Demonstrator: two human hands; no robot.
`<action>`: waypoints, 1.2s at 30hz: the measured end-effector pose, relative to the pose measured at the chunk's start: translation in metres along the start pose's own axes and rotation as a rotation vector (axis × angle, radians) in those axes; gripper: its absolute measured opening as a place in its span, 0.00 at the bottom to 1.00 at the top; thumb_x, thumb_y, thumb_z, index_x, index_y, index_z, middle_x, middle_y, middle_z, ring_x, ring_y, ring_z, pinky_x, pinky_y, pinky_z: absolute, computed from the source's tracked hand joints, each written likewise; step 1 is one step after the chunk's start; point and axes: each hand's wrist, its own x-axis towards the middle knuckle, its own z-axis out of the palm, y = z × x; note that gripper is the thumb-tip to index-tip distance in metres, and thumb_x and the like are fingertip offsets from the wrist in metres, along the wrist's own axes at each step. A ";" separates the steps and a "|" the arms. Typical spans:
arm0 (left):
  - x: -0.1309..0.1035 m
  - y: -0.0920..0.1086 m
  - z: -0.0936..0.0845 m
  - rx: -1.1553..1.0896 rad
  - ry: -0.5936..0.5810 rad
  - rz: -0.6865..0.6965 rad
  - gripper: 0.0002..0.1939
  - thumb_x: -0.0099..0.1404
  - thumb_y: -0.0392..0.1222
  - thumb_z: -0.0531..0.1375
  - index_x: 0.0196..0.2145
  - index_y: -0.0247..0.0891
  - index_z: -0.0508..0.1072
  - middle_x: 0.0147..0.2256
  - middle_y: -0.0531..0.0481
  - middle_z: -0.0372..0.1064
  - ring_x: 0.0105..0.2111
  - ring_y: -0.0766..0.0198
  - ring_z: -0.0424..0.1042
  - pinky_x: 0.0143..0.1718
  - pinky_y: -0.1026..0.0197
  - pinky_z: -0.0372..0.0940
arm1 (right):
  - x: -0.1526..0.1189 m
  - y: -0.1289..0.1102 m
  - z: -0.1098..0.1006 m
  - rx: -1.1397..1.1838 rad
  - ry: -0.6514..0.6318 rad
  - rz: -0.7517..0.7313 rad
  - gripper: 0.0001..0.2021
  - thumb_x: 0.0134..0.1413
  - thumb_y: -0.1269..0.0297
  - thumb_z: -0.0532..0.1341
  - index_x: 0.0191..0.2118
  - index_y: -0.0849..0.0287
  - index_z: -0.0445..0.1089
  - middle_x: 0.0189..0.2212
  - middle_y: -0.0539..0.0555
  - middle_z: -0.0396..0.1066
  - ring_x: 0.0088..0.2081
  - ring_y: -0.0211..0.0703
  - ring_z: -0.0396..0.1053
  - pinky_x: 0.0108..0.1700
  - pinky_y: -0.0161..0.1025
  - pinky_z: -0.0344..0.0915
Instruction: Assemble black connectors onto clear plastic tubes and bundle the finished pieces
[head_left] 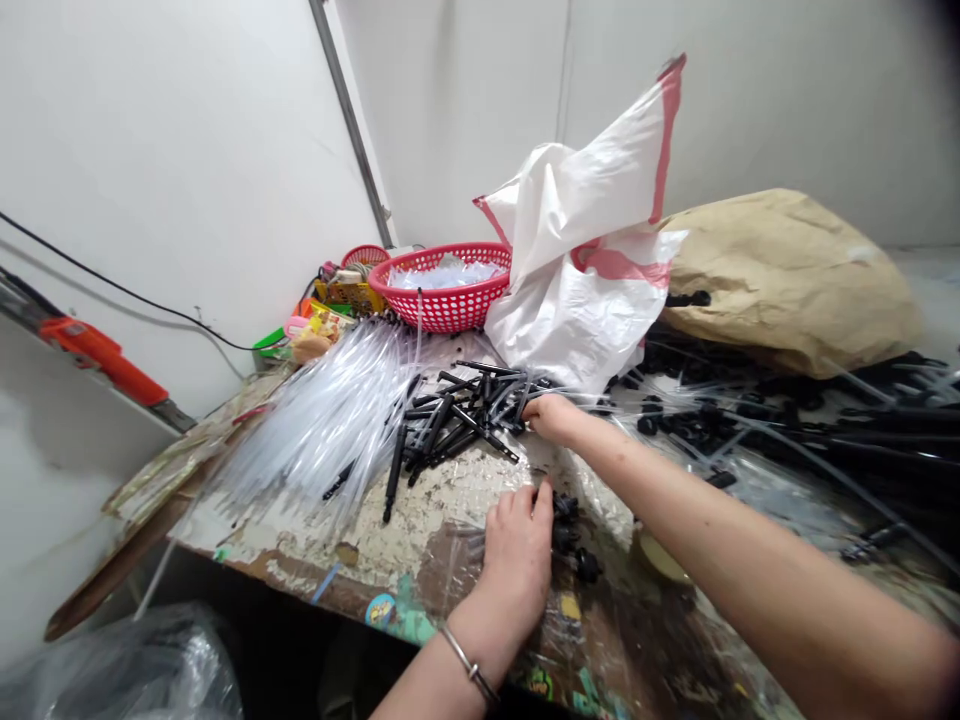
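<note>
My left hand (519, 530), with a metal bangle at the wrist, is closed low over the front of the worktable. Black ribbed plastic heads (574, 540) stick out on its right side and thin clear tubes (466, 540) on its left, so it appears to grip a small bunch of black-headed tubes. Farther back, my right hand (551, 416) reaches to the right edge of a heap of black stick-like plastic parts (442, 425). Its fingers are curled and pinched, and what lies between them is hidden. Left of the heap lies a large bundle of clear plastic tubes (307, 410).
A red perforated basket (450, 305) holding clear pieces stands at the back. Beside it are a white sack (570, 270) with red edging and a brown paper bag (795, 280). More black parts (862, 440) cover the right. The worn table's front edge (300, 590) runs below.
</note>
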 end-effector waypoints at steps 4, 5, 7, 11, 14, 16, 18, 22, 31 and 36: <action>-0.007 0.001 -0.002 -0.093 -0.015 0.012 0.32 0.57 0.27 0.50 0.60 0.33 0.53 0.50 0.37 0.62 0.48 0.49 0.60 0.48 0.47 0.60 | -0.018 -0.009 -0.005 -0.032 -0.079 0.040 0.09 0.59 0.62 0.57 0.41 0.61 0.70 0.41 0.54 0.70 0.40 0.41 0.69 0.44 0.43 0.67; -0.009 0.001 -0.003 -0.105 -0.011 0.003 0.33 0.56 0.27 0.50 0.60 0.34 0.52 0.50 0.37 0.62 0.48 0.49 0.60 0.48 0.47 0.60 | -0.024 -0.014 -0.002 -0.022 -0.103 0.023 0.08 0.57 0.64 0.58 0.39 0.61 0.71 0.38 0.53 0.72 0.39 0.40 0.69 0.43 0.41 0.67; -0.010 0.003 -0.004 -0.115 -0.027 -0.024 0.36 0.54 0.27 0.51 0.61 0.34 0.50 0.52 0.37 0.61 0.48 0.48 0.60 0.48 0.46 0.60 | -0.032 -0.024 0.008 0.013 -0.153 -0.021 0.07 0.53 0.71 0.59 0.35 0.59 0.74 0.31 0.50 0.74 0.35 0.37 0.71 0.39 0.34 0.67; -0.009 0.003 -0.010 -0.133 -0.104 -0.039 0.37 0.52 0.28 0.52 0.61 0.32 0.51 0.53 0.36 0.59 0.48 0.47 0.60 0.48 0.46 0.60 | -0.024 -0.037 0.026 0.066 -0.138 -0.066 0.15 0.49 0.76 0.55 0.39 0.57 0.76 0.33 0.49 0.76 0.36 0.38 0.72 0.38 0.29 0.66; -0.011 0.000 -0.013 -0.163 -0.104 -0.029 0.36 0.51 0.28 0.52 0.60 0.32 0.54 0.51 0.37 0.61 0.49 0.47 0.59 0.49 0.47 0.59 | -0.012 -0.033 0.022 0.086 -0.068 -0.066 0.18 0.51 0.76 0.52 0.44 0.61 0.74 0.40 0.52 0.75 0.41 0.40 0.71 0.43 0.30 0.65; -0.012 -0.001 -0.013 -0.182 -0.098 -0.024 0.37 0.50 0.28 0.52 0.59 0.32 0.55 0.51 0.37 0.61 0.49 0.47 0.59 0.50 0.47 0.59 | -0.012 -0.028 0.015 0.096 -0.049 -0.072 0.18 0.51 0.76 0.51 0.45 0.61 0.73 0.42 0.52 0.74 0.43 0.40 0.70 0.44 0.30 0.64; -0.014 -0.002 -0.013 -0.192 -0.093 -0.021 0.39 0.48 0.28 0.53 0.60 0.33 0.54 0.52 0.37 0.60 0.50 0.47 0.59 0.50 0.46 0.59 | -0.020 -0.023 0.011 0.098 -0.060 -0.079 0.17 0.51 0.75 0.52 0.43 0.60 0.74 0.40 0.52 0.75 0.41 0.40 0.71 0.43 0.30 0.64; -0.015 -0.003 -0.013 -0.180 -0.093 -0.012 0.40 0.47 0.28 0.53 0.60 0.32 0.53 0.55 0.36 0.58 0.51 0.46 0.58 0.51 0.45 0.58 | -0.040 -0.016 0.011 0.074 -0.103 -0.051 0.15 0.48 0.76 0.55 0.38 0.62 0.77 0.34 0.54 0.77 0.36 0.44 0.73 0.40 0.34 0.66; -0.024 -0.009 -0.019 -0.118 -0.076 -0.017 0.37 0.51 0.32 0.53 0.60 0.32 0.54 0.57 0.35 0.57 0.55 0.46 0.56 0.54 0.45 0.54 | -0.085 0.001 -0.025 0.182 0.046 -0.045 0.16 0.55 0.72 0.51 0.43 0.62 0.74 0.42 0.54 0.74 0.44 0.42 0.71 0.47 0.34 0.65; -0.028 -0.013 -0.022 -0.113 -0.093 -0.026 0.37 0.52 0.35 0.57 0.60 0.35 0.54 0.57 0.38 0.58 0.55 0.48 0.56 0.55 0.49 0.53 | -0.152 0.019 -0.029 0.313 0.114 -0.143 0.15 0.56 0.63 0.52 0.41 0.59 0.74 0.41 0.54 0.75 0.43 0.45 0.71 0.46 0.40 0.67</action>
